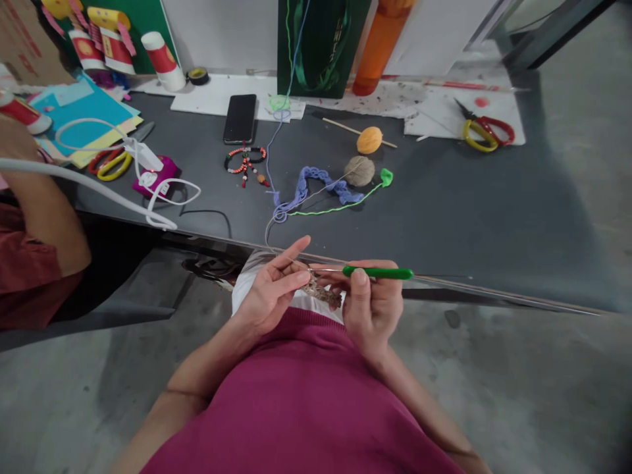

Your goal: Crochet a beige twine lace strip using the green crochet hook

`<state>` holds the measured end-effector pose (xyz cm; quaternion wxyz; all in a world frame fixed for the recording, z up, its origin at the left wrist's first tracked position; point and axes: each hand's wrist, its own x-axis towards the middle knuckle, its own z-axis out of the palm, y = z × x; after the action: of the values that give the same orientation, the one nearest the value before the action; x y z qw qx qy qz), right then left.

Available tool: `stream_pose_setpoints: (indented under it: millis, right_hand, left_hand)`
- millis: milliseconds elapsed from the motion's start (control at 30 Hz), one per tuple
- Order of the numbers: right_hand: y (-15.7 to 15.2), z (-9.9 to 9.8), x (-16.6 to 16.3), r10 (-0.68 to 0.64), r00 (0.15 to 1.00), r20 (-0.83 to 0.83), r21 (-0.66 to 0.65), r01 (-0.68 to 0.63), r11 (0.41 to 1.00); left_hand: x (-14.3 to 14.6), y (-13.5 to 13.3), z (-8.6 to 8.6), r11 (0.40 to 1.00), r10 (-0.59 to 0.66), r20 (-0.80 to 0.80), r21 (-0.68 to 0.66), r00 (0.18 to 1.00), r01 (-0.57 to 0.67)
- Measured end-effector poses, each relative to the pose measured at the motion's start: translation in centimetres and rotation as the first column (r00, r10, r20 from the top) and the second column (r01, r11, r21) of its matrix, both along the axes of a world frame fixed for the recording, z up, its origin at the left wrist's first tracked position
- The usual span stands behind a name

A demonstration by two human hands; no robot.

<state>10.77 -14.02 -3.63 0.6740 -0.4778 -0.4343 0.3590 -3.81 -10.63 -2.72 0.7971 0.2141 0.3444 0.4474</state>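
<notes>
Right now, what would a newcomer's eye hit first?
The green crochet hook in the right hand, at a small brownish piece held by the left hand, in front of the table edge. Then the orange yarn ball and beige yarn ball mid-table, beside a purple crochet strip.

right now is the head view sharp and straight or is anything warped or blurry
Head view: soft light, faint shadows; wide-angle warp slants the table edge; the crochet piece is small and blurred; the green hook in the right hand reads clearly.
</notes>
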Motion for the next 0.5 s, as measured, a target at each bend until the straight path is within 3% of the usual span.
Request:
stream_pose_setpoints:
  millis: [267, 500]
  right_hand:
    - [1.1, 0.3, -0.2, 0.174, 0.925, -0.338, -0.133, -0.23, 0.964]
    - [1.2, -0.2, -0.6, 0.142, 0.932, -0.334, -0.11, -0.188, 0.976]
  left_hand:
    - [0.4, -0.3, 0.3, 0.998, -0.058, 0.022, 0.04, 0.998, 0.058]
    - [0.4, -0.3, 0.2, 0.994, -0.007, -0.051, 0.107, 0.999, 0.012]
